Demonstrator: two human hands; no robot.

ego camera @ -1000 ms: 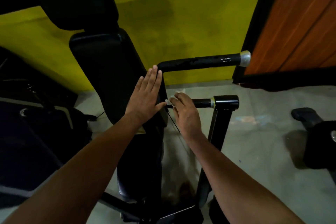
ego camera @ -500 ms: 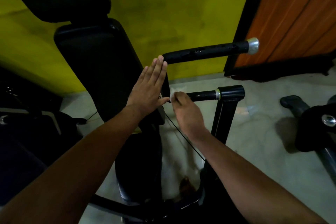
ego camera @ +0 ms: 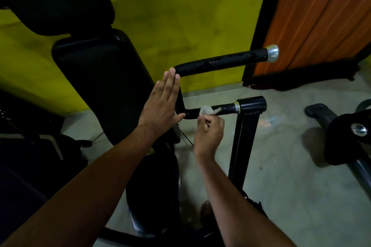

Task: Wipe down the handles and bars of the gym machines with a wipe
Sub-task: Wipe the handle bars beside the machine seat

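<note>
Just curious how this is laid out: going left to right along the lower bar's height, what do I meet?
Black back pad → left hand → white wipe → silver collar → black sleeve → chrome bolt.

Reads white on the wipe (ego camera: pixel 207 110). Black along lower bar (ego camera: pixel 227 109), silver at its ring (ego camera: pixel 237 107). Black on upper handle (ego camera: pixel 220 63), silver at end cap (ego camera: pixel 272 53). Black back pad (ego camera: pixel 100 78). Yellow-green wall (ego camera: pixel 180 16); orange-brown door (ego camera: pixel 321 16), straight-grained; pale grey floor (ego camera: pixel 281 166).
</note>
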